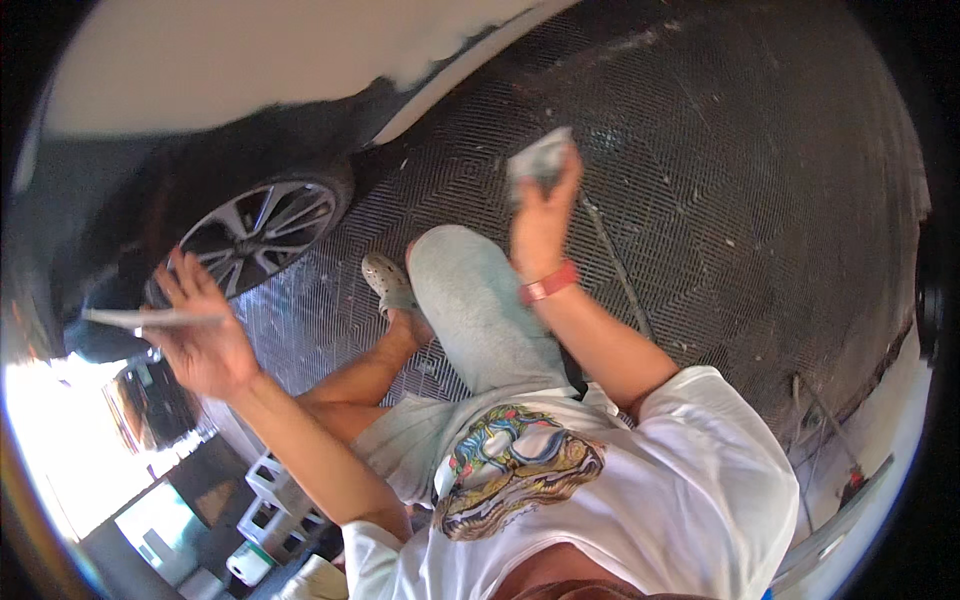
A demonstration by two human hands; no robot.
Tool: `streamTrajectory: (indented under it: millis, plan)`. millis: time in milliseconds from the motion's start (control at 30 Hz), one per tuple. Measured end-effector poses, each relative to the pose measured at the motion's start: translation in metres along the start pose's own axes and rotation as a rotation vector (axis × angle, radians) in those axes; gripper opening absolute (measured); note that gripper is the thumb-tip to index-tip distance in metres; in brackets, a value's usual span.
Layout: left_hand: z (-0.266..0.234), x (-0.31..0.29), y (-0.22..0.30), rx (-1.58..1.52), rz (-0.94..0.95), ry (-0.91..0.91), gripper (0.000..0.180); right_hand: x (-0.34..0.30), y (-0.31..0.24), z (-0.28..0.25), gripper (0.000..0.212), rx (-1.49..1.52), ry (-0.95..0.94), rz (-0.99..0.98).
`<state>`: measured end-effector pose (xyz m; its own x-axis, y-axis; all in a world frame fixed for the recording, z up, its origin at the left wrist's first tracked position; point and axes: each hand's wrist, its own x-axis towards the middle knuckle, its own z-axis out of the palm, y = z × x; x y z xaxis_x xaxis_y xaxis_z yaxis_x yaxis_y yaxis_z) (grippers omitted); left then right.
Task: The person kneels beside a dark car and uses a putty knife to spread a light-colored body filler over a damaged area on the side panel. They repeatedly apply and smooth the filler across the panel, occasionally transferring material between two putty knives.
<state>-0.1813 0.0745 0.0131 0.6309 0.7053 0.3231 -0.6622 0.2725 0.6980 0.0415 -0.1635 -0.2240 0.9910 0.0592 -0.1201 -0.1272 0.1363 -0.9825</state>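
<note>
On the left, my left hand point(210, 345) is raised near the car's wheel point(248, 237). Its fingers are spread, and a thin, flat, pale plate point(140, 318), seen edge-on, lies across the palm by the thumb. Farther right, my right hand point(545, 225), with a red band at the wrist, is lifted above the floor. Its fingers are closed around a flat, whitish-grey piece point(538, 160); motion blur hides its exact kind. Above the wheel, the car body point(250, 70) shows a beige panel with a dark, uneven lower border.
Dark ribbed floor tiles point(690, 170) spread under me. A thin rod point(618, 265) lies to the right of my right forearm. At the lower left stand pale hollow blocks point(272, 490) and a white container point(250, 563). My bent knee point(465, 265) is between my arms.
</note>
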Motion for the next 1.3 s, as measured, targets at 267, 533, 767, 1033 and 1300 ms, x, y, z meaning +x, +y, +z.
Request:
streamTrajectory:
  millis: [267,533,767,1033,1300]
  plan:
    - [0.025,0.005,-0.010,0.120,0.101,0.318,0.060,0.041,-0.031,-0.047,0.072,0.325,0.083,-0.070]
    - [-0.002,0.020,-0.026,0.048,0.014,0.222,0.055,0.002,-0.082,-0.030,0.070,0.283,0.083,-0.020]
    - [-0.028,0.028,-0.026,-0.027,-0.010,0.156,0.059,-0.037,-0.107,-0.021,0.070,0.255,-0.030,-0.088]
    - [-0.043,-0.037,-0.102,0.020,-0.363,0.447,0.065,-0.093,-0.158,0.034,0.061,-0.524,-0.715,-0.332]
    - [-0.069,-0.037,-0.128,0.033,-0.549,0.322,0.061,-0.110,-0.147,0.090,0.059,-1.113,-1.069,-0.985]
